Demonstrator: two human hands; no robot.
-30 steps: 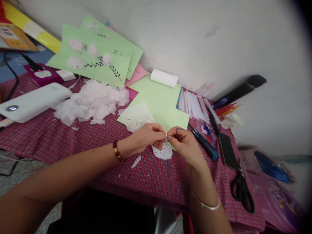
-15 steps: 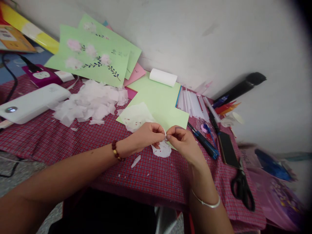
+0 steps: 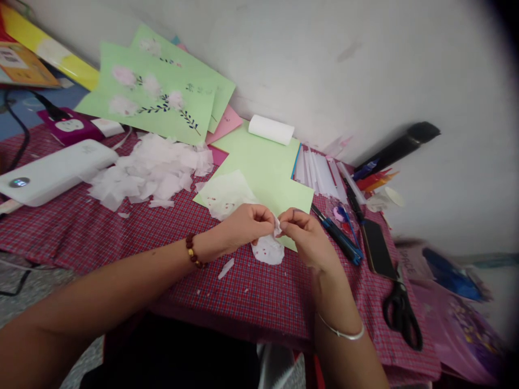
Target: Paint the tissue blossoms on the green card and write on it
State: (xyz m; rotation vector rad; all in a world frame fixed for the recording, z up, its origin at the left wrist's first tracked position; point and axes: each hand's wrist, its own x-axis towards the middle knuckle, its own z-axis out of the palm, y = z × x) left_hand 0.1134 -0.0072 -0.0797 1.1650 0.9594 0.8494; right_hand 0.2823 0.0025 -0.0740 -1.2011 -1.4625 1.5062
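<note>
My left hand [image 3: 243,227] and my right hand [image 3: 304,235] meet over the red checked cloth [image 3: 121,232], fingers pinched together on a small piece of white tissue paper [image 3: 277,226]. Just below them a round tissue piece with red specks [image 3: 268,250] lies on the cloth. Behind the hands lies a blank light green sheet [image 3: 263,162] with another speckled tissue square [image 3: 225,193] on its near corner. A bead bracelet is on my left wrist and a thin bangle on my right.
A heap of torn tissue [image 3: 150,170] and a white device [image 3: 52,170] lie left. Green cards with pink tissue flowers [image 3: 154,92] lean on the wall. A tissue roll [image 3: 271,129], white strips [image 3: 320,170], pens [image 3: 336,235] and black scissors [image 3: 399,313] are right.
The hands have stayed in place, working the tissue bit between the fingertips; it looks more bunched now. The view has shifted only slightly.
</note>
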